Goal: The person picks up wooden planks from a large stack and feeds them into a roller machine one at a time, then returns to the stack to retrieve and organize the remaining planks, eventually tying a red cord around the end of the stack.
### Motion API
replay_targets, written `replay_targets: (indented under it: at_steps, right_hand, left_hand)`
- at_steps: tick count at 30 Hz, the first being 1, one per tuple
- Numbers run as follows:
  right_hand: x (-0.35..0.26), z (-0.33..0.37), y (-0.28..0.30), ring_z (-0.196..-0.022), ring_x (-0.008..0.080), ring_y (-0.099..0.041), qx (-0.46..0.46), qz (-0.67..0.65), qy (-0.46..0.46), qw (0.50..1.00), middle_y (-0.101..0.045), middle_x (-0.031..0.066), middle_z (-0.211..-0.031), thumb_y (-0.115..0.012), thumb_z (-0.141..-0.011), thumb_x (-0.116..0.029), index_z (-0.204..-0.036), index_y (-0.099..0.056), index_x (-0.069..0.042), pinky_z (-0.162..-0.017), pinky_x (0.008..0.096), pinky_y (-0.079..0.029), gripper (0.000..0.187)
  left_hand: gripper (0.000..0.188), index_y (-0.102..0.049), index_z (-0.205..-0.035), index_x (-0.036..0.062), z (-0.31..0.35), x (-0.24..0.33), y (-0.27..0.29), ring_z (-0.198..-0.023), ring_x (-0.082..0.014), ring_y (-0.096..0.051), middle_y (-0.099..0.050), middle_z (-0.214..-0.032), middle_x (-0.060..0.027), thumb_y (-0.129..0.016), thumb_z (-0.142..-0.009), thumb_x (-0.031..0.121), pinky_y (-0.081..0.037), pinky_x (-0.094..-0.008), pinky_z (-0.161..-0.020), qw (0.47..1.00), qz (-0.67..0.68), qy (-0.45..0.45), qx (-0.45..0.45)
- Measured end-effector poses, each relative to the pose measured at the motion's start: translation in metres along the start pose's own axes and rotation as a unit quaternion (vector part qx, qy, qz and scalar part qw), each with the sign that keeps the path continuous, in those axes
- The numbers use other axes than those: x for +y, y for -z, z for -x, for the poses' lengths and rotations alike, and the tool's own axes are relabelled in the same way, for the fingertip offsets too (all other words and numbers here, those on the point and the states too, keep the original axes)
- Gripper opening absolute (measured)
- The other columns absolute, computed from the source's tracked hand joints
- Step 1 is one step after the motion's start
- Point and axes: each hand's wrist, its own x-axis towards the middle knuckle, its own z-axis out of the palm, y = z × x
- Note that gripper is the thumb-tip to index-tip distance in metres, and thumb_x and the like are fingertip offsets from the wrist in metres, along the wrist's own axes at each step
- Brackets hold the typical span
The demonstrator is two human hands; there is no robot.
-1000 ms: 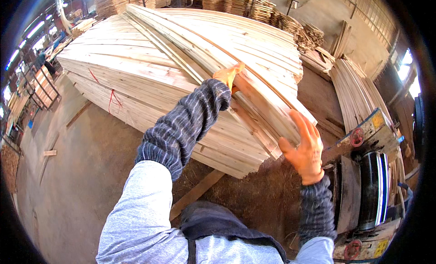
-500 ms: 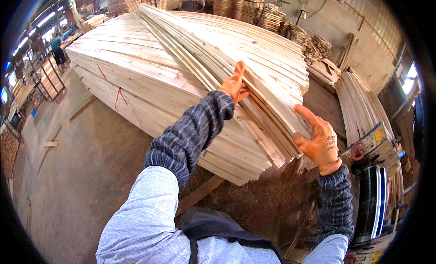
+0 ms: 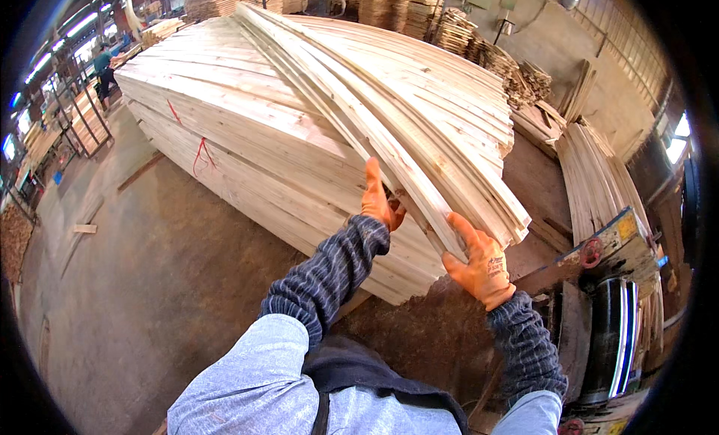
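Note:
My left hand [image 3: 380, 203], in an orange glove, is closed on the near edge of a long pale wooden board [image 3: 397, 162], thumb up along its side and fingers curled under. At the near end of that board, my right hand [image 3: 481, 264], also gloved in orange, grips between thumb and fingers. How many boards the hands hold, I cannot tell. Right beside it lie several loose boards [image 3: 457, 162] at a slant. All of them run across the top of a large stack of planks [image 3: 217, 83].
Red string [image 3: 202, 154] hangs on the stack's left side. A machine with a red handwheel [image 3: 591, 253] stands at the right, near a leaning pile of boards [image 3: 595, 177]. More timber piles [image 3: 382, 8] stand at the back. A person [image 3: 105, 64] works at the far left.
Both hands have come nearer, the right one also moving left. The gripped board has shifted left, and a gap has opened between it and the loose boards at its right.

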Motion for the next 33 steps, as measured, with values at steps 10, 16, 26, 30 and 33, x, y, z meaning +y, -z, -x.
replay_targets:
  at_steps: [10,16,26,30,33]
  right_hand:
    - [-0.011,-0.025,0.056,-0.118,0.021,-0.067,-0.347,-0.275,-0.071,0.894,-0.071,0.0154,-0.127,-0.067,-0.101,-0.038,-0.126,-0.068,0.003,-0.106,0.0368,-0.052,0.048]
    - [-0.035,-0.117,-0.022,-0.136,0.0318,-0.051,-0.325,-0.414,-0.162,0.835,-0.04,0.0216,-0.16,-0.066,-0.098,-0.054,-0.166,-0.021,-0.013,-0.115,0.0459,-0.043,0.091]
    - [-0.068,-0.164,-0.1,-0.123,0.0341,-0.06,-0.249,-0.359,-0.072,0.897,-0.058,0.0234,-0.136,-0.081,-0.079,-0.036,-0.165,-0.024,-0.014,-0.107,0.0443,-0.049,0.105]
    - [-0.074,-0.114,-0.055,-0.128,0.0401,-0.058,-0.234,-0.167,-0.115,0.951,-0.054,0.0296,-0.141,-0.083,-0.075,-0.035,-0.164,-0.026,-0.014,-0.111,0.0452,-0.047,0.108]
    - [-0.049,-0.056,-0.046,-0.129,0.0457,-0.056,-0.193,-0.05,-0.088,0.976,-0.054,0.03,-0.141,-0.083,-0.074,-0.036,-0.164,-0.027,-0.017,-0.11,0.048,-0.047,0.108]
  left_hand:
    - [0.051,-0.06,-0.135,0.0109,0.018,-0.004,0.039,-0.11,-0.0237,-0.062,-0.064,-0.115,-0.0065,-0.075,-0.094,0.039,-0.056,-0.0449,-0.093,0.989,-0.135,-0.034,-0.044]
    - [0.046,-0.06,-0.128,0.0126,0.154,-0.042,0.046,-0.105,-0.0147,-0.065,-0.064,-0.115,0.0006,-0.077,-0.092,0.037,-0.058,-0.0341,-0.084,0.961,-0.166,0.131,-0.179]
    - [0.048,-0.062,-0.131,0.0085,0.189,-0.136,0.084,-0.112,-0.02,-0.062,-0.067,-0.12,-0.0058,-0.079,-0.089,0.021,-0.047,-0.0385,-0.102,0.873,-0.134,0.267,-0.385]
    - [0.047,-0.063,-0.131,0.0086,0.186,-0.172,0.073,-0.112,-0.0193,-0.06,-0.067,-0.119,-0.007,-0.081,-0.087,0.015,-0.049,-0.0393,-0.098,0.837,-0.31,0.238,-0.383]
    - [0.072,-0.052,-0.146,0.011,0.181,-0.15,0.052,-0.133,-0.026,-0.055,-0.063,-0.139,-0.0106,-0.087,-0.084,0.019,-0.041,-0.0424,-0.116,0.828,-0.194,0.315,-0.422]
